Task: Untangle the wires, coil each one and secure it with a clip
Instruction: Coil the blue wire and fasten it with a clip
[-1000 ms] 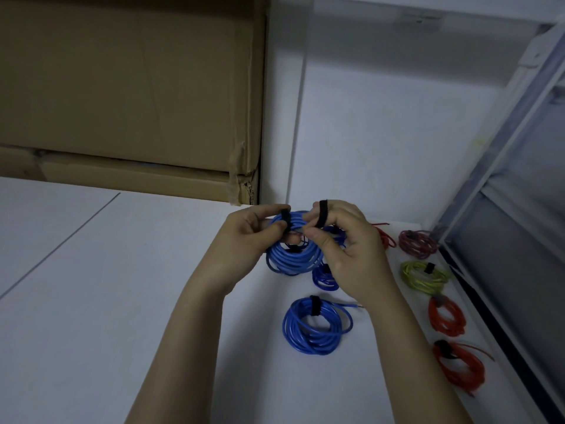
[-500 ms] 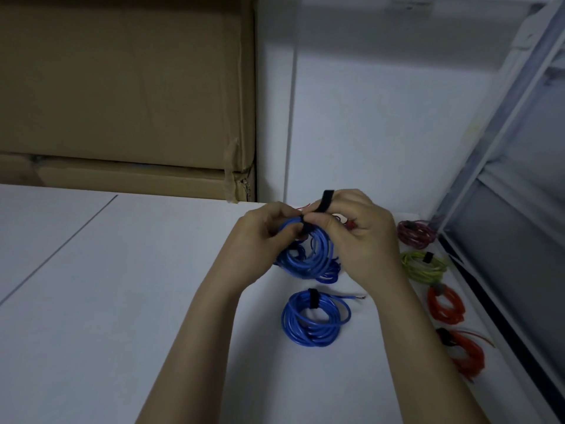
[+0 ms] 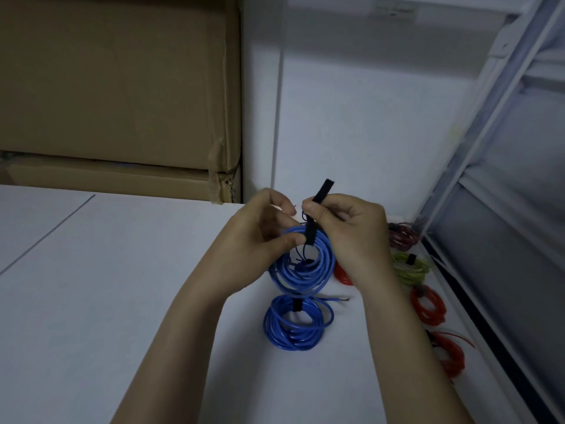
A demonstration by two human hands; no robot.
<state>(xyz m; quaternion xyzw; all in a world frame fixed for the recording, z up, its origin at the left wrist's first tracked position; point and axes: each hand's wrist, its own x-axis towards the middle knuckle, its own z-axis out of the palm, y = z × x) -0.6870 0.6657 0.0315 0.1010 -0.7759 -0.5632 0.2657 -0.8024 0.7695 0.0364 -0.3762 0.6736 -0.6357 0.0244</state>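
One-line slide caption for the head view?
Left hand steadies blue coil; right hand pulls black strap around it.

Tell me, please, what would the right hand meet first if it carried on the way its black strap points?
The right hand aims the black fabric strap up and away; the white wall probably comes first, though depth is unclear.

Single head-worn view, looking forward and down, close over white table (image 3: 91, 301)
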